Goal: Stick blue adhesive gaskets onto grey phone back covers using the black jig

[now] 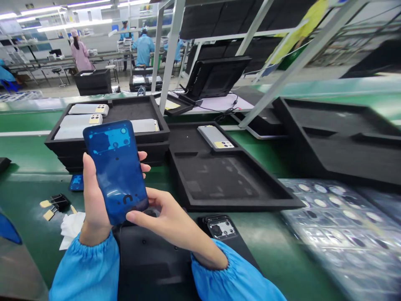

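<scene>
A blue, film-covered phone back panel (117, 179) is held up in front of me, tilted slightly left. My left hand (97, 200) wraps round its left side, with fingertips showing past the right edge. At the lower right corner, my right hand (166, 217) pinches the panel between thumb and fingers. Below lies a black pad or fixture (153, 255), partly hidden by my hands. To its right rests a black phone body (224, 230) with a camera cutout, partly behind my right forearm.
A stacked black tray (138, 106) at left bears several silver phones. One phone (216, 138) lies in the middle tray (225, 179). Clear blister trays (341, 225) are at right. A binder clip (58, 204) and white tissue (72, 228) lie at left. A metal frame post (172, 54) rises ahead.
</scene>
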Available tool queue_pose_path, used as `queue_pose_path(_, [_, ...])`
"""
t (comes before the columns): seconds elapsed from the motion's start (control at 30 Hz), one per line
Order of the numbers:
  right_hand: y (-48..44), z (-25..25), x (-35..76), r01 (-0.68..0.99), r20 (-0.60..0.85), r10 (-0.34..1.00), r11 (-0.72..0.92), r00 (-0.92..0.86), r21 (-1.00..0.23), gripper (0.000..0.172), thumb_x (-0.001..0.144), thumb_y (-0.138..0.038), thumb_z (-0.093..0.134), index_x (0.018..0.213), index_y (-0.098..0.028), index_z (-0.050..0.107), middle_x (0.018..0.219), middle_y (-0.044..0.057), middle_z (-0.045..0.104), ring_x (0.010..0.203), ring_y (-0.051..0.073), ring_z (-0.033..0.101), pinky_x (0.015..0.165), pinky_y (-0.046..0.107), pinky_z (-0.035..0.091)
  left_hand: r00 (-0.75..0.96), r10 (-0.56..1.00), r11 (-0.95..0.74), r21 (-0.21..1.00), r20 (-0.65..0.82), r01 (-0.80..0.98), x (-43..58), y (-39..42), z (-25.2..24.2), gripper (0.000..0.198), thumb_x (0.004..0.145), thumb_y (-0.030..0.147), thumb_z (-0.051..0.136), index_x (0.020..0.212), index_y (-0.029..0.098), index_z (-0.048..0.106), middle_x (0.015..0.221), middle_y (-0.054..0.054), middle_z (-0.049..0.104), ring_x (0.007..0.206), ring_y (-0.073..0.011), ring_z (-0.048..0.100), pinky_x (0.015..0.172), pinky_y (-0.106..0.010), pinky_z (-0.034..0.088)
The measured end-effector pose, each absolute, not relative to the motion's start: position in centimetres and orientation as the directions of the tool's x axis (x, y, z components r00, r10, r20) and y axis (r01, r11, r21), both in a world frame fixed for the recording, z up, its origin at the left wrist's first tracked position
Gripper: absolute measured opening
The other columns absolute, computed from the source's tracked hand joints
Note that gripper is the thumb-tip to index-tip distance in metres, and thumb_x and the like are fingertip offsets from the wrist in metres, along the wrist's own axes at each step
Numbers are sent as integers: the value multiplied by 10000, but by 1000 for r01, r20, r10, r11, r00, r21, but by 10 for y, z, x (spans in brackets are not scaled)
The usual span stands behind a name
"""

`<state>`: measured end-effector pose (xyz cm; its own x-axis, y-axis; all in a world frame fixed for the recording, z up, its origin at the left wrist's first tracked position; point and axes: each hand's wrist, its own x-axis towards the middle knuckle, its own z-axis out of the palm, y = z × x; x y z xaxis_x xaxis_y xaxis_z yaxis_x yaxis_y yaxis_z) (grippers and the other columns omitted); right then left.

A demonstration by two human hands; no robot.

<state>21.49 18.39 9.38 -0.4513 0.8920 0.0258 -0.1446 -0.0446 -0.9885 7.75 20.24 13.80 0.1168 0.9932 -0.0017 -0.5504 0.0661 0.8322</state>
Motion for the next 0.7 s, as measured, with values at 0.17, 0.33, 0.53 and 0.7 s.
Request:
queue_pose_path(0.17, [184,92,220,-118,39,872,-22,-489,-993,574,647,-455,938,1045,-231,591,1048,23,707,912,211,682,852,361,542,11,1000,0,838,7,-546,76,206,135,719,929,784,387,1025,184,771,1056,-85,793,832,-212,759,660,-293,644])
queue_pose_path(0.33, [181,83,223,-32,199,964,197,-175,-980,839,699,-391,917,1375,-312,426,1345,71,634,1286,260,596,1074,442,495,-78,976,-216,879,203,-426,86,203,119,780,756,807,667,1310,258,629,1242,-80,722,1175,-258,692,950,-329,590])
queue_pose_path(0.53, [187,76,248,70,319,923,340,-215,-938,830,751,-377,894,1431,-369,419,1325,53,674,1271,268,644,1083,445,531,63,931,-333,906,360,-260,98,189,109,1224,656,712,836,1612,401,138,1528,-124,493,1422,-339,500,1166,-509,432])
queue_pose_path(0.7, [218,48,266,584,186,962,269,-199,-766,921,800,-394,830,1513,-305,253,1407,135,579,1343,313,581,1093,503,515,-418,717,-647,756,558,-101,82,163,127,746,860,602,717,1510,472,375,1573,6,454,1543,-278,326,1253,-485,303])
